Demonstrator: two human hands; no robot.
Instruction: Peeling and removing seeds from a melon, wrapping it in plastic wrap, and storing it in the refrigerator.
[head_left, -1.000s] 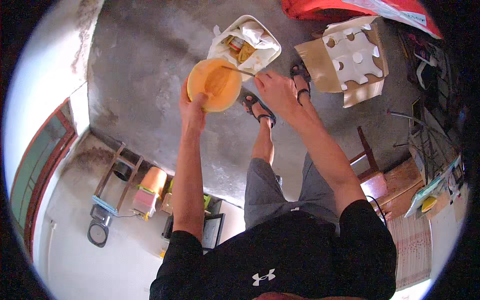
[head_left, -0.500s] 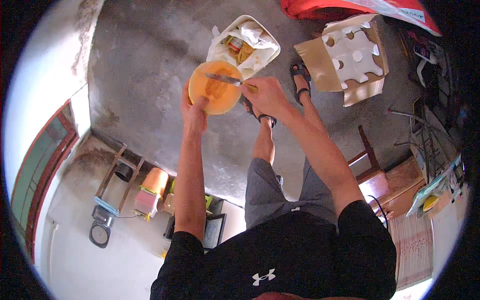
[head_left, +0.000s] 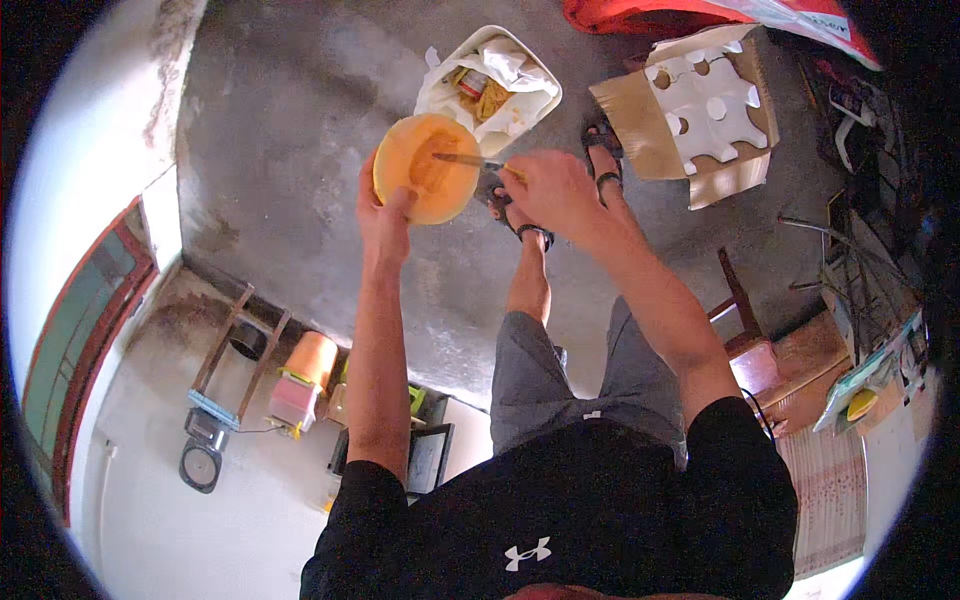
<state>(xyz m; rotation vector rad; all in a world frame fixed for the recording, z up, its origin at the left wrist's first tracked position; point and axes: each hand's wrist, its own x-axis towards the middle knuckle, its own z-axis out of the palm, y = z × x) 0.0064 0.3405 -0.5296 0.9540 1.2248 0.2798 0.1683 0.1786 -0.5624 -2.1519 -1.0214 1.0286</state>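
The knife (head_left: 466,159) has pulled back and turned thin-side up — a moment ago it lay broadside across the melon half (head_left: 418,178) — so work remains at the hollow. The left hand (head_left: 384,218) cradles the melon beside the white bin (head_left: 540,113); the right hand (head_left: 550,190) grips the knife's handle.

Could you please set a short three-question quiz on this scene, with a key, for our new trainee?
1. Which hand holds the knife?
2. True or false: the cardboard box lies open on the floor.
3. Choose one: the cut face of the round fruit in the left hand is a) green, b) orange, c) white.

Key: 1. The right hand. 2. True. 3. b.
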